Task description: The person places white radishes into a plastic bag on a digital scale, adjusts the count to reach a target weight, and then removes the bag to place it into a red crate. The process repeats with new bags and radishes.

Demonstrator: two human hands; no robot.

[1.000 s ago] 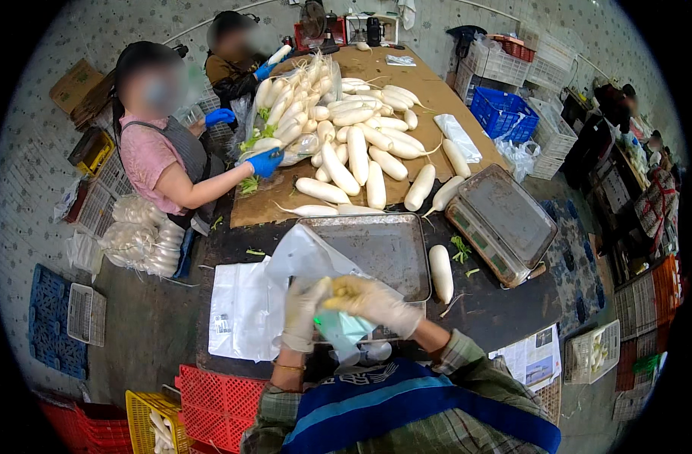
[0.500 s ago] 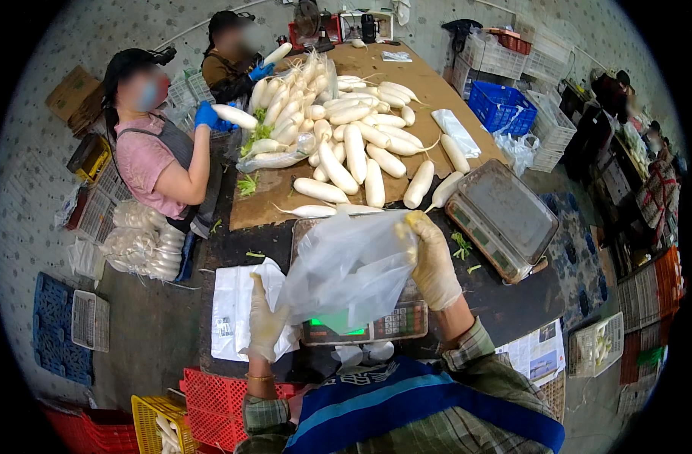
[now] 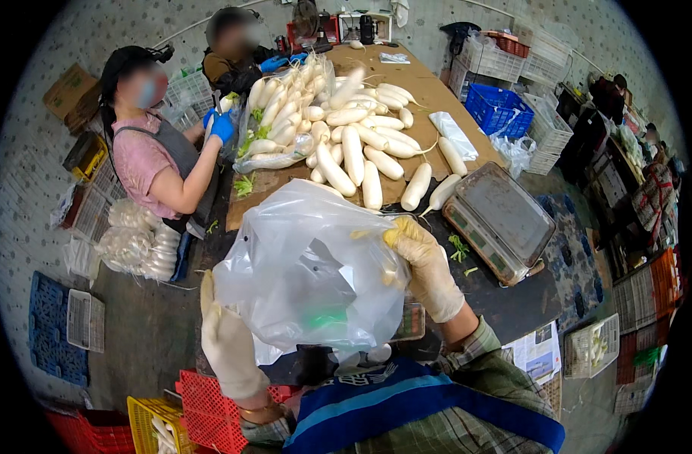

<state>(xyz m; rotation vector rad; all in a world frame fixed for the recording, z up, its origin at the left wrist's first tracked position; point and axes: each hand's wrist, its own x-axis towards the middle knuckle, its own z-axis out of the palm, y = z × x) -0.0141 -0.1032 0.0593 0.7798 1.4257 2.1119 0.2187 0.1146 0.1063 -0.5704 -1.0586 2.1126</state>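
A translucent plastic bag (image 3: 285, 250) billows wide in front of me above the table. My right hand (image 3: 425, 268), in a pale glove, pinches the bag's right rim between thumb and fingers. At the bag's left side is my gloved left hand (image 3: 231, 344), one digit stretched upward and apart; the bag partly hides its other fingers. Behind the bag sits a scale, only its keypad corner (image 3: 411, 324) showing, with a green display glowing through the plastic. Beyond lies a heap of white radishes (image 3: 353, 155) on brown cardboard.
A second scale (image 3: 501, 219) with a metal tray stands at the right. At the left, a person in pink (image 3: 145, 151) handles a radish in blue gloves; another person (image 3: 236, 57) is behind. Red crates (image 3: 217, 412) and a yellow crate (image 3: 158, 424) lie below the table's near-left side.
The bag has spread wide and come nearer to me. My left hand has moved left and toward me; my right still grips the rim. The person in pink has lowered their radish.
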